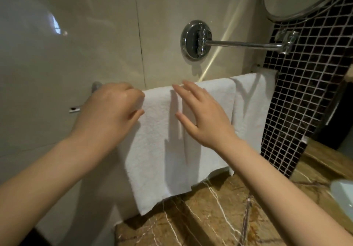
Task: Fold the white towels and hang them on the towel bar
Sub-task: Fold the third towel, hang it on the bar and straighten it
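On towel bar (96,85), white towel (162,140) lengthwise down

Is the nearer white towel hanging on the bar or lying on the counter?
Hanging. The nearer towel drapes over the towel bar, its lower edge down at the marble counter; the right hand lies flat on it.

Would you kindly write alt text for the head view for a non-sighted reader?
A white towel hangs over a towel bar; the left hand grips its upper left corner while the right hand reaches straight-fingered across its front. A second white towel hangs beside it, above a brown marble counter.
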The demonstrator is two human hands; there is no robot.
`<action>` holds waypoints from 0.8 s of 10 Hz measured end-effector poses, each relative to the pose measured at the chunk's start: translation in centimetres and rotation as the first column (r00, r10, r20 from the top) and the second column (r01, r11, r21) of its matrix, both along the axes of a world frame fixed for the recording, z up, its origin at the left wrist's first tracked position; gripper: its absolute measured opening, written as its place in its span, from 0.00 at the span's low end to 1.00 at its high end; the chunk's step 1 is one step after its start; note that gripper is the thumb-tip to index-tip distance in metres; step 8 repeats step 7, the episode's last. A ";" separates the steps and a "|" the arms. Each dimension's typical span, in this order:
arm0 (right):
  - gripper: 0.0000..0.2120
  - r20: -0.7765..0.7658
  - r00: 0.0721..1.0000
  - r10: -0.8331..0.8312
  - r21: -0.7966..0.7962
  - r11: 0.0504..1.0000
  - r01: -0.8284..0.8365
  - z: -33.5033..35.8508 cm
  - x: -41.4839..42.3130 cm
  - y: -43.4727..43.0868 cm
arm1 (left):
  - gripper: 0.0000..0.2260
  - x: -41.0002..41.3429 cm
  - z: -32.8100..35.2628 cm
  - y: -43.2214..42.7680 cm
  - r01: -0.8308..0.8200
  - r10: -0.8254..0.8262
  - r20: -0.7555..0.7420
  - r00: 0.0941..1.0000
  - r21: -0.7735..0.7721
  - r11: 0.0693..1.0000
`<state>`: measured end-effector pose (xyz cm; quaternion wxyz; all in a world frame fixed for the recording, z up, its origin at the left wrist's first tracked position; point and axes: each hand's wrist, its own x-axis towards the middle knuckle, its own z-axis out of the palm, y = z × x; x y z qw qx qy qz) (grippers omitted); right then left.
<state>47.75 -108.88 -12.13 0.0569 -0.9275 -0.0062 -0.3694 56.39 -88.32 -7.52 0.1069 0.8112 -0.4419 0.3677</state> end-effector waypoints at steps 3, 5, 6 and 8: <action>0.28 -0.028 0.999 -0.037 -0.166 0.986 0.032 0.0 2.0 4.1 | 0.12 1.0 0.4 0.7 -0.094 0.083 0.083 0.993 0.131 0.987; 0.28 -0.037 0.998 -0.057 -0.149 0.988 0.051 -0.1 2.0 4.2 | 0.13 0.8 0.5 0.8 -0.108 0.098 0.066 0.993 0.160 0.981; 0.30 -0.060 0.997 -0.042 -0.083 0.996 0.037 -0.1 1.9 4.7 | 0.13 0.6 0.6 0.5 -0.152 0.145 0.048 0.988 0.191 0.970; 0.29 -0.137 0.990 -0.017 -0.018 1.000 0.015 1.3 1.2 4.9 | 0.04 0.2 1.1 0.3 -0.130 0.138 -0.038 0.990 0.156 0.979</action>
